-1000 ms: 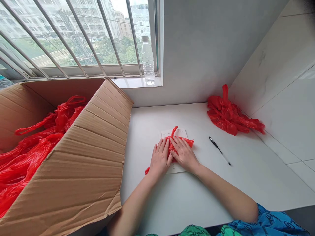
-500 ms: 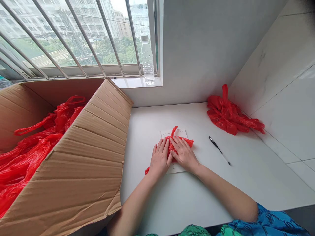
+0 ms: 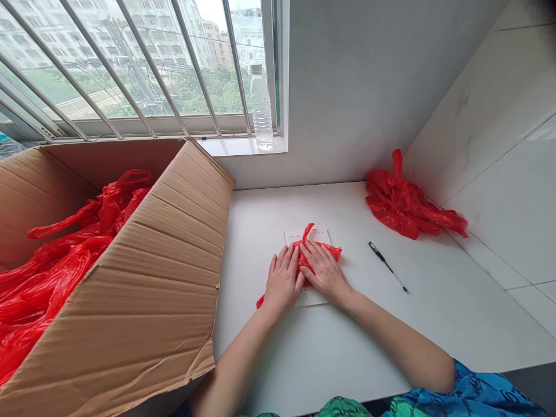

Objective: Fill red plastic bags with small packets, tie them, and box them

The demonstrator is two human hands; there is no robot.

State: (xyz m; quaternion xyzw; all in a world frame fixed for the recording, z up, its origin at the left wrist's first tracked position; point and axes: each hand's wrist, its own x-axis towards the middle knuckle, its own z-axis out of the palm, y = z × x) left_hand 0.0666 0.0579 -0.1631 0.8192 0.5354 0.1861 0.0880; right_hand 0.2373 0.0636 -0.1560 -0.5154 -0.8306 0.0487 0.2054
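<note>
Daylight comes through a window (image 3: 174,69) with metal bars (image 3: 194,65), and buildings and trees show beyond the glass. On its sill (image 3: 237,146) a clear bottle (image 3: 261,110) stands upright near the right end. To the right, a plain grey wall (image 3: 347,75) meets a tiled wall (image 3: 499,145) at the corner.

Below them runs a white surface (image 3: 304,353). Near its middle lies a small red plastic bag (image 3: 303,260), flattened on top of a white sheet (image 3: 310,298) that bears small printed marks; the sheet shows above and below the bag. The left hand (image 3: 281,284) rests palm down on the left part of the bag, and the right hand (image 3: 326,277) rests palm down on the right part. On both hands the fingers are stretched out and lie close together, pinching nothing, with the 2 hands nearly meeting over the bag. 1 thin red strip sticks up past the fingertips, and red corners show to either side. How the bag is folded under the palms is hard to tell.

Right of the hands, a black and clear pen (image 3: 388,266) lies at a slant. Farther back, by the tiled wall, sits a crumpled red bundle (image 3: 410,208). On the left is a large cardboard box (image 3: 152,278), its top uncovered, holding a heap of red bags (image 3: 65,278). A blue patterned sleeve (image 3: 482,391) shows at the lower right.
</note>
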